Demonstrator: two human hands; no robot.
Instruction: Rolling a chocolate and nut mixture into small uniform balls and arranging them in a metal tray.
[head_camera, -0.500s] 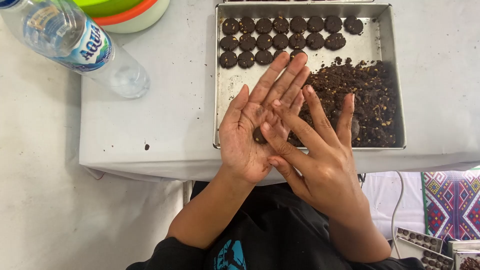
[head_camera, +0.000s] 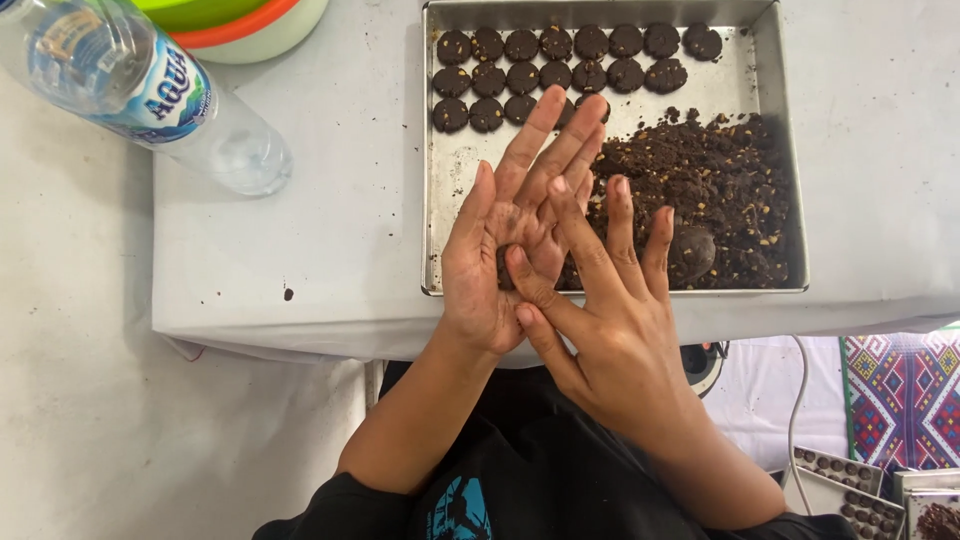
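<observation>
Dough lump (head_camera: 507, 268) pressed between flat hands (head_camera: 540, 260).

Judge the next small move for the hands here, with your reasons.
Probably keep rolling, then part the palms to check the piece. The left hand lies palm up over the metal tray, the right hand pressed across it, with a dark lump of dough only just visible between them. Three rows of round dark pieces fill the tray's far end, beside the loose crumbly dough pile.

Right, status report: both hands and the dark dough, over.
Left hand and right hand pressed flat together, small dark dough piece between palms. Above rectangular metal baking tray. Nothing in the way.
</observation>
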